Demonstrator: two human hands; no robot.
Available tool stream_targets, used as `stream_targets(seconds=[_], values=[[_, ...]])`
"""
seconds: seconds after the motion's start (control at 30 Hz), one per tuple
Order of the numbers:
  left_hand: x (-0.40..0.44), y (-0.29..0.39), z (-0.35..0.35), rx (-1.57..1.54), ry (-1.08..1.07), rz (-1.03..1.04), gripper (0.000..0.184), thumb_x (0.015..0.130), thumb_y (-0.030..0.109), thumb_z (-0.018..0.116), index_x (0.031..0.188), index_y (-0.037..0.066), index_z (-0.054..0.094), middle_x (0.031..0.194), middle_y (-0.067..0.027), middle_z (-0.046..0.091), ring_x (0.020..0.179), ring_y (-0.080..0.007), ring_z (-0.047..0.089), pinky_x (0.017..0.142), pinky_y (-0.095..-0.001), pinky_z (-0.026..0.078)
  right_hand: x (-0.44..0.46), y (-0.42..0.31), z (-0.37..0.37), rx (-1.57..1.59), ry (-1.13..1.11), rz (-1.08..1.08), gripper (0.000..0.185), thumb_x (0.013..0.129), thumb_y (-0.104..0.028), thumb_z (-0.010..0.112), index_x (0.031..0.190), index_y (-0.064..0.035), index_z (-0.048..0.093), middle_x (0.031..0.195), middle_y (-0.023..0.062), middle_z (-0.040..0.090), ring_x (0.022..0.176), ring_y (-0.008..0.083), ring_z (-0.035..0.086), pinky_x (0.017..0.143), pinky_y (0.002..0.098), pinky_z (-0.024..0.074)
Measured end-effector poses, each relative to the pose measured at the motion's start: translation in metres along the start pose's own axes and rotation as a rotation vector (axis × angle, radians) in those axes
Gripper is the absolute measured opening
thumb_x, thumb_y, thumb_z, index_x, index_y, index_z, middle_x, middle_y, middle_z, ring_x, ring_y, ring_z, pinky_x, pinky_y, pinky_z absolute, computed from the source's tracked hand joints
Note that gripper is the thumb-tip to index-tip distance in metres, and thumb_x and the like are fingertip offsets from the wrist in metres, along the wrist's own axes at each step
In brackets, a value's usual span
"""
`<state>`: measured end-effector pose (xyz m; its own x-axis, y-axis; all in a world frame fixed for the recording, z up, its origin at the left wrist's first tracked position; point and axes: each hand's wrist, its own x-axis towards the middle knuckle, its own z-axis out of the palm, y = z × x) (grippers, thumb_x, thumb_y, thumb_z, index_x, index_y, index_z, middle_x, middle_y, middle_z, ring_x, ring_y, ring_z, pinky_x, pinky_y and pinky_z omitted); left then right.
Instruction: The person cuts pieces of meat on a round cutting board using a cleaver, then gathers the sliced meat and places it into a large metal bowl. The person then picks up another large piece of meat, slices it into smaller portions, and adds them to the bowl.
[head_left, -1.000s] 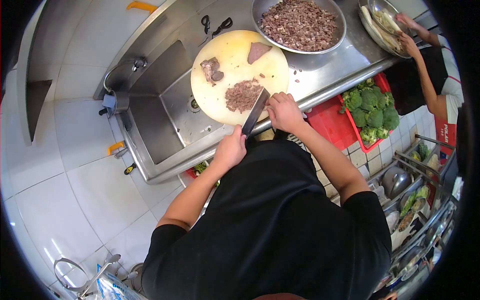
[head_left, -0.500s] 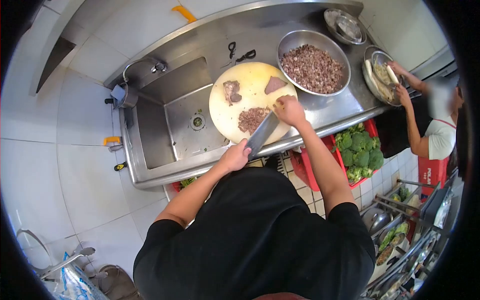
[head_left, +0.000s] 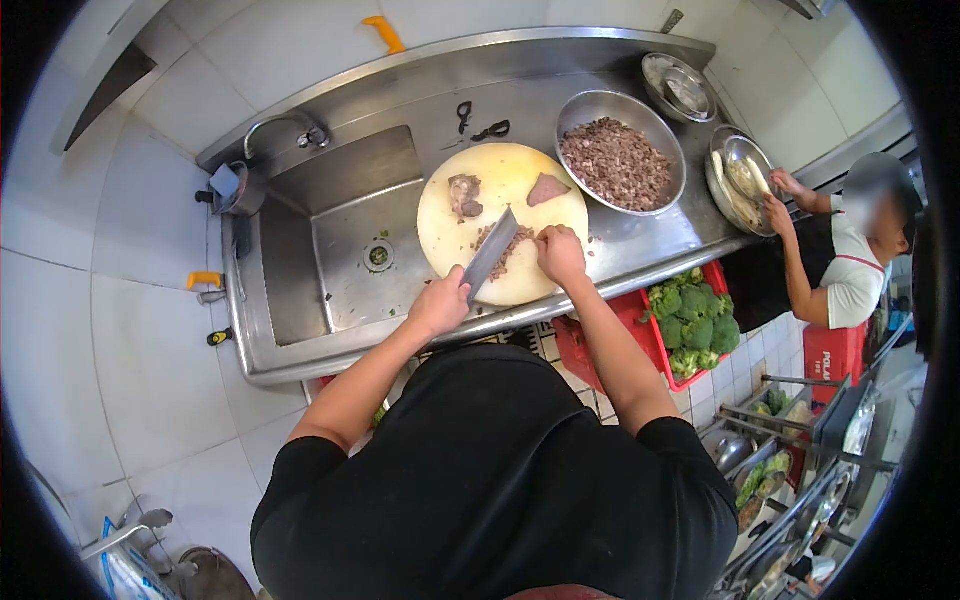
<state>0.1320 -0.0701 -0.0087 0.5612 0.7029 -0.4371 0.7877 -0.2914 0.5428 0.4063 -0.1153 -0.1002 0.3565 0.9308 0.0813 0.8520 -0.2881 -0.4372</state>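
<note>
My left hand point(head_left: 440, 303) is closed around the handle of a cleaver point(head_left: 490, 252), whose wide steel blade lies across the finely chopped meat point(head_left: 519, 244). Part of that pile is hidden under the blade. Right of the pile, my right hand point(head_left: 562, 256) is held low at the round cutting board point(head_left: 440, 238) with its fingers curled in; whether anything is in them is hidden. Farther back on the board are a rough chunk of cooked meat point(head_left: 464, 196) at the left and a flat dark piece of meat point(head_left: 547, 189) at the right.
Behind the board lie black scissors point(head_left: 491, 131). A steel bowl of diced meat point(head_left: 618, 165) stands to the right, the sink point(head_left: 350, 270) to the left. Broccoli point(head_left: 695, 315) fills a red crate below the counter edge. A co-worker point(head_left: 850, 270) handles a bowl point(head_left: 738, 205) farther right.
The cleaver has swung from the board's front right edge onto the chopped meat, its tip now pointing away from me. My right hand has come down and left, fingers curled. The view has shifted slightly.
</note>
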Motion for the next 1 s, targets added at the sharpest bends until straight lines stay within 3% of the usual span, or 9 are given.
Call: stream_targets(seconds=[0.23,0.37,0.4,0.6,0.7,0.73,0.8,0.87,1.0], values=[[0.001,0.018,0.007,0.042,-0.014,0.049,0.024,0.105,0.022,0.051,0.118,0.001,0.049,0.095,-0.0342,0.069,0.094,-0.0533,0.067,0.086,-0.0621,0.05,-0.025,-0.022,-0.004,-0.043,-0.125,-0.125,0.013,0.089,-0.017,0.069,0.088,-0.005,0.073,0.091,0.018,0.071,0.094,0.0372,0.067,0.087,0.0481,0.0538],[-0.021,0.028,-0.003,0.09,-0.072,0.077,0.024,0.104,0.02,0.051,0.117,0.0,0.049,0.094,-0.0336,0.069,0.093,-0.0534,0.067,0.086,-0.0625,0.05,-0.047,-0.027,0.014,-0.008,-0.007,-0.116,0.014,0.089,-0.018,0.069,0.088,-0.0045,0.072,0.089,0.0181,0.07,0.091,0.0369,0.067,0.085,0.0489,0.0522],[-0.026,0.031,-0.007,0.105,-0.095,0.077,0.024,0.104,0.02,0.051,0.117,0.0,0.049,0.094,-0.0335,0.069,0.093,-0.0535,0.067,0.085,-0.0625,0.05,-0.049,-0.029,0.011,-0.037,-0.106,-0.076,0.019,0.093,-0.024,0.068,0.097,-0.0056,0.072,0.098,0.0166,0.07,0.1,0.0345,0.065,0.093,0.0467,0.0502],[-0.007,0.02,0.016,0.072,-0.107,0.077,0.022,0.105,0.021,0.05,0.116,0.002,0.051,0.096,-0.0344,0.068,0.093,-0.0529,0.067,0.085,-0.0616,0.05,-0.052,-0.034,0.0,0.015,-0.21,-0.052,0.018,0.09,-0.02,0.071,0.101,-0.0064,0.07,0.105,0.0174,0.067,0.106,0.0351,0.062,0.099,0.0465,0.0469],[0.007,0.021,0.008,0.02,-0.121,0.05,0.027,0.106,0.024,0.052,0.123,0.004,0.052,0.097,-0.0355,0.068,0.098,-0.0541,0.066,0.087,-0.0604,0.05,-0.053,-0.027,-0.002,0.22,0.054,-0.102,0.032,0.084,-0.019,0.076,0.11,-0.0056,0.064,0.122,0.0218,0.059,0.118,0.0404,0.055,0.106,0.0485,0.0432],[0.009,0.01,0.01,-0.023,-0.032,0.109,0.029,0.106,0.025,0.052,0.127,0.005,0.052,0.094,-0.0326,0.068,0.091,-0.0504,0.068,0.081,-0.0582,0.051,-0.052,-0.019,-0.001,0.272,0.08,-0.077,0.05,0.08,-0.019,0.08,0.121,-0.0024,0.056,0.142,0.0285,0.045,0.136,0.0481,0.04,0.117,0.0531,0.0342],[0.002,-0.039,0.02,-0.105,0.138,0.22,0.033,0.107,0.027,0.053,0.134,0.007,0.052,0.087,-0.0267,0.07,0.078,-0.0432,0.071,0.07,-0.0537,0.054,-0.046,-0.007,0.004,0.231,0.216,-0.039,0.059,0.082,-0.022,0.079,0.128,0.0019,0.052,0.15,0.0332,0.038,0.144,0.0514,0.031,0.121,0.0566,0.0278],[-0.01,-0.074,0.007,-0.415,0.047,0.015,0.035,0.107,0.027,0.056,0.136,0.007,0.051,0.085,-0.0226,0.069,0.071,-0.0368,0.069,0.066,-0.0499,0.055,-0.041,0.002,0.009,0.209,0.153,0.036,0.08,0.089,-0.039,0.074,0.143,0.0123,0.042,0.162,0.0394,0.022,0.156,0.0529,0.013,0.127,0.0597,0.015],[-0.035,-0.109,-0.007,-0.901,-0.025,-0.399,0.033,0.109,0.028,0.055,0.137,0.011,0.05,0.07,-0.0083,0.057,0.046,-0.0177,0.052,0.043,-0.0363,0.047,-0.028,-0.024,0.015,0.03,-0.072,0.059,0.103,0.095,-0.061,0.061,0.155,0.0153,0.028,0.166,0.0378,0.017,0.158,0.0511,0.008,0.13,0.0548,0.009]])
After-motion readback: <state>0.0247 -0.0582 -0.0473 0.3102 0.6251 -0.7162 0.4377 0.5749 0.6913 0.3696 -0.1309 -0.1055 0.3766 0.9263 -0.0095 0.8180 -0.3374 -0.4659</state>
